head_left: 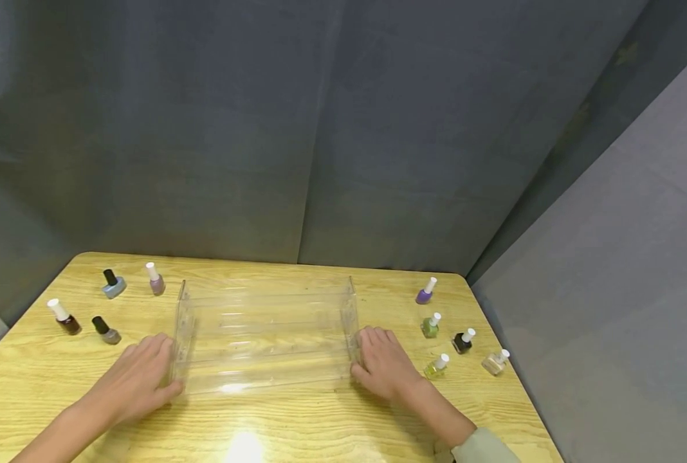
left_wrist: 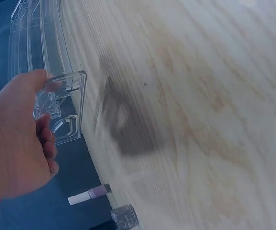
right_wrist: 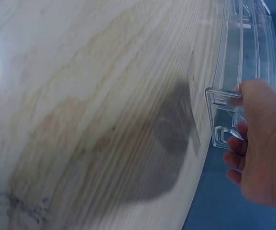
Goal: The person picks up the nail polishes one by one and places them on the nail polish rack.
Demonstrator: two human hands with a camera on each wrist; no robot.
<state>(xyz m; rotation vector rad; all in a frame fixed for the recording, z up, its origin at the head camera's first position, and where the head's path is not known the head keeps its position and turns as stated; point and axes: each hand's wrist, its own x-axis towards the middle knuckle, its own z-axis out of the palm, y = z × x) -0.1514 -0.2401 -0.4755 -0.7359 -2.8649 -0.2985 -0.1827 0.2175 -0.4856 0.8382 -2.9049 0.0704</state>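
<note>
A clear plastic tiered rack [head_left: 268,341] stands in the middle of the wooden table, with see-through steps running between two end panels. My left hand [head_left: 143,376] grips its left end; in the left wrist view the thumb lies at the front edge of the end panel [left_wrist: 82,91] and the fingers curl along its outer side. At the opposite end, my right hand [head_left: 385,363] holds the other panel [right_wrist: 209,115] in the same way, thumb in front and fingers curled at the side. No bottle stands on the rack's steps.
Left of the rack are nail polish bottles: light blue [head_left: 114,287], lilac [head_left: 157,284], dark red [head_left: 70,324] and grey [head_left: 110,335]. Several more stand at right, among them purple [head_left: 424,296], green [head_left: 430,328], black [head_left: 461,344], yellow [head_left: 434,370] and beige [head_left: 493,365]. A grey curtain [head_left: 320,128] hangs behind.
</note>
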